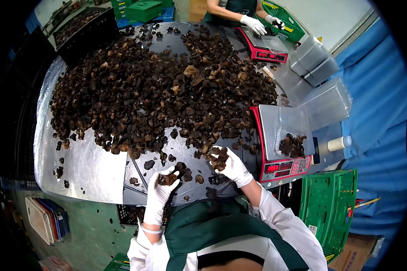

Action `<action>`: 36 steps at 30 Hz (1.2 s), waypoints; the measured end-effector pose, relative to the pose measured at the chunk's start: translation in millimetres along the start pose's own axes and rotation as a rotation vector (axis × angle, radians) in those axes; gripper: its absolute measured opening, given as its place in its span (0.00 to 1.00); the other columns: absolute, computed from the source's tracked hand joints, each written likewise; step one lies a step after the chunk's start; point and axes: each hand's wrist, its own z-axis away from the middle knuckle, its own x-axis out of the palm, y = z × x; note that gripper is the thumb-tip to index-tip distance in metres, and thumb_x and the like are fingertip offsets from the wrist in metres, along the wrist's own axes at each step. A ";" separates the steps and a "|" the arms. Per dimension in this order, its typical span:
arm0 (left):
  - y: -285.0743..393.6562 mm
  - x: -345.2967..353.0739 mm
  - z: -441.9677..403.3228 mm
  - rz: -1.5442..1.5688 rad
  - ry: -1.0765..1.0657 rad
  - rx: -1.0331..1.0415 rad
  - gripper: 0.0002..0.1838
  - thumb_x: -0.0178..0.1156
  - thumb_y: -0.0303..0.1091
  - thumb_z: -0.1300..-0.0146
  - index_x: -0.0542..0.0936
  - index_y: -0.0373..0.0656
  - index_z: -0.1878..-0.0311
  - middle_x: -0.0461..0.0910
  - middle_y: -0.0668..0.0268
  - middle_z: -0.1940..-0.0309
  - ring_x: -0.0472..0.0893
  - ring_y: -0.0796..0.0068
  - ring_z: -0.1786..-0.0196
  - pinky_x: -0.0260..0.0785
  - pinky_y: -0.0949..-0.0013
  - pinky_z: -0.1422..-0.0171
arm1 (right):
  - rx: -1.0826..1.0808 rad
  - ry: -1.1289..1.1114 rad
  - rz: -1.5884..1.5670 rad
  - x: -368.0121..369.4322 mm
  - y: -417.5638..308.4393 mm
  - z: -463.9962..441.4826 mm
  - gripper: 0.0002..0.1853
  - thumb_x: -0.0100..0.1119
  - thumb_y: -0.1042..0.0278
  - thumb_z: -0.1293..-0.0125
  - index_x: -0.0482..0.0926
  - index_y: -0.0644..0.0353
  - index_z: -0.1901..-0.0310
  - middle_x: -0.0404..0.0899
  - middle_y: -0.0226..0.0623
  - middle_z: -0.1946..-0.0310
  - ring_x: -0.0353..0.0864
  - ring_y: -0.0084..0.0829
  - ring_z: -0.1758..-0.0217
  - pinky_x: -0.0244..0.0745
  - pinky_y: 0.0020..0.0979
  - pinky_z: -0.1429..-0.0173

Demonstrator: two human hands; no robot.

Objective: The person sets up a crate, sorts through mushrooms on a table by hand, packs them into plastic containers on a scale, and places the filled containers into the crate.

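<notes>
White gloves cover both of my hands at the near edge of the table. My left hand (160, 195) is closed round a brown fungus piece (168, 179), palm up. Further right, my right hand (233, 168) holds a small clump of dark fungus (219, 159) between thumb and fingers. Beyond them spreads a large heap of dark brown fungus (158, 95). Loose pieces lie on the table between my hands. To the right of my right hand, a red scale (285, 168) bears a clear plastic box (287, 119) with some fungus (292, 146) in it.
Across the table a co-worker's gloved hands (254, 25) are near a second red scale (269, 55). Clear boxes (314, 61) stand stacked at the right. A white bottle (339, 143) lies beside a phone (316, 150). Green crates (328, 212) stand at the lower right, a black crate (86, 36) at the far left.
</notes>
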 end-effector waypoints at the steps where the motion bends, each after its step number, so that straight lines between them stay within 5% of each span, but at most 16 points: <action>1: -1.9 4.0 -1.8 0.035 -0.014 -0.026 0.17 0.53 0.44 0.33 0.78 0.38 0.54 0.76 0.54 0.45 0.77 0.54 0.43 0.74 0.53 0.43 | -0.015 -0.020 -0.004 -0.3 -0.2 2.1 0.23 0.37 0.52 0.25 0.68 0.56 0.37 0.77 0.41 0.45 0.81 0.38 0.49 0.79 0.41 0.55; 8: -14.3 46.9 -17.3 -0.265 0.010 -0.176 0.19 0.53 0.40 0.34 0.75 0.39 0.45 0.77 0.55 0.45 0.78 0.56 0.45 0.74 0.56 0.44 | -0.039 -0.122 -0.081 22.6 8.2 1.7 0.23 0.37 0.54 0.25 0.66 0.57 0.36 0.72 0.46 0.41 0.74 0.50 0.42 0.72 0.51 0.43; 10: -18.3 47.5 -24.9 -0.284 -0.083 -0.275 0.24 0.50 0.35 0.35 0.67 0.42 0.36 0.74 0.54 0.41 0.77 0.58 0.44 0.74 0.56 0.43 | -0.060 -0.261 -0.200 24.0 11.6 -2.5 0.23 0.36 0.56 0.25 0.65 0.59 0.35 0.70 0.46 0.39 0.71 0.49 0.39 0.71 0.48 0.40; 15: -22.6 62.5 -28.1 -0.298 -0.144 -0.327 0.33 0.48 0.31 0.38 0.57 0.44 0.28 0.66 0.53 0.34 0.74 0.56 0.39 0.72 0.55 0.39 | -0.228 -0.201 -0.164 34.3 15.9 -1.6 0.24 0.33 0.60 0.26 0.63 0.65 0.35 0.65 0.53 0.35 0.64 0.47 0.32 0.55 0.48 0.26; 20: -26.3 83.6 -22.2 -0.192 -0.183 -0.336 0.36 0.48 0.30 0.39 0.53 0.46 0.26 0.61 0.55 0.31 0.72 0.57 0.37 0.71 0.55 0.37 | -0.344 -0.137 0.061 51.4 19.8 4.5 0.24 0.33 0.62 0.25 0.62 0.66 0.34 0.65 0.51 0.36 0.67 0.44 0.33 0.59 0.40 0.27; 22: -28.9 88.7 -23.0 -0.173 -0.200 -0.316 0.35 0.48 0.31 0.37 0.52 0.47 0.26 0.62 0.56 0.31 0.72 0.57 0.37 0.71 0.53 0.37 | -0.662 -0.030 1.253 73.6 16.6 19.7 0.22 0.34 0.66 0.26 0.64 0.68 0.36 0.68 0.47 0.39 0.70 0.40 0.36 0.63 0.37 0.31; 23: -30.9 89.0 -24.3 -0.122 -0.195 -0.318 0.34 0.49 0.33 0.35 0.53 0.48 0.26 0.62 0.56 0.32 0.72 0.58 0.37 0.70 0.52 0.37 | -0.596 -0.034 1.000 94.3 18.5 27.0 0.20 0.36 0.69 0.27 0.66 0.68 0.39 0.72 0.45 0.43 0.73 0.37 0.39 0.65 0.34 0.34; 26: -40.8 88.3 -31.2 0.033 -0.271 -0.306 0.31 0.50 0.41 0.31 0.56 0.51 0.27 0.62 0.58 0.32 0.70 0.58 0.35 0.67 0.47 0.35 | -0.700 -0.077 1.024 76.8 27.2 16.0 0.19 0.35 0.68 0.27 0.68 0.68 0.41 0.73 0.45 0.45 0.73 0.35 0.40 0.66 0.34 0.35; 28: -49.9 85.1 -36.1 0.178 -0.174 -0.270 0.28 0.48 0.49 0.30 0.61 0.49 0.30 0.63 0.56 0.33 0.66 0.48 0.34 0.63 0.39 0.34 | -0.773 -0.077 1.146 73.6 27.7 15.3 0.19 0.33 0.68 0.26 0.69 0.68 0.43 0.73 0.45 0.46 0.74 0.35 0.42 0.67 0.33 0.37; 34: -51.4 84.9 -35.0 0.265 -0.117 -0.273 0.28 0.44 0.54 0.30 0.64 0.53 0.31 0.65 0.60 0.34 0.68 0.52 0.34 0.63 0.38 0.36 | -0.640 -0.113 0.452 75.5 32.7 11.4 0.26 0.28 0.52 0.22 0.70 0.67 0.45 0.72 0.46 0.44 0.72 0.34 0.40 0.61 0.34 0.33; 36: -51.1 84.9 -34.7 0.410 -0.138 -0.286 0.28 0.42 0.55 0.30 0.64 0.53 0.31 0.66 0.60 0.34 0.68 0.52 0.34 0.65 0.38 0.37 | -0.655 -0.040 0.500 80.2 33.4 13.3 0.29 0.26 0.49 0.23 0.71 0.68 0.47 0.73 0.45 0.45 0.72 0.35 0.41 0.62 0.36 0.33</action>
